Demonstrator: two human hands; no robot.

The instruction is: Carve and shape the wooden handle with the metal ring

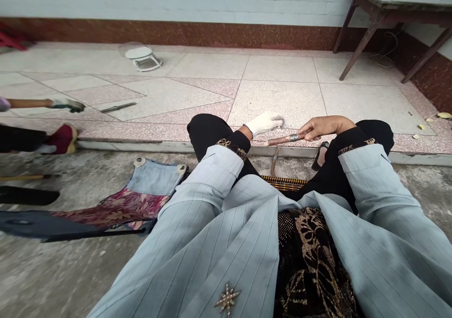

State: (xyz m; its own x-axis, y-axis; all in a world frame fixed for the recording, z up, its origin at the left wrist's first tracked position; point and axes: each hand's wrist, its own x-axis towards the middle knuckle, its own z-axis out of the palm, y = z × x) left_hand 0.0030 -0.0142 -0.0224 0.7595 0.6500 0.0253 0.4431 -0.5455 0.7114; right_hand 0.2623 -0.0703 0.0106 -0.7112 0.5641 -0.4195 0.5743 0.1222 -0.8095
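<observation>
I sit on the ground with knees raised, in a pale blue pinstriped coat over black trousers. My left hand point(264, 122) wears a white knit glove and rests past my left knee, fingers curled loosely near the tip of a tool. My right hand point(323, 127), bare, is closed around a reddish-brown wooden handle with a metal ferrule point(286, 139). The handle points left toward the gloved hand. A curved dark blade point(273, 161) hangs down below the handle between my knees. Whether the glove touches the tool I cannot tell.
A folded cloth bag of denim and red floral fabric point(134, 200) lies at my left. Another person's gloved hand with a wooden handle point(42, 104) and a red shoe point(63, 138) show at far left. A white stand point(143, 58) and a wooden table point(395, 12) stand on the tiled floor.
</observation>
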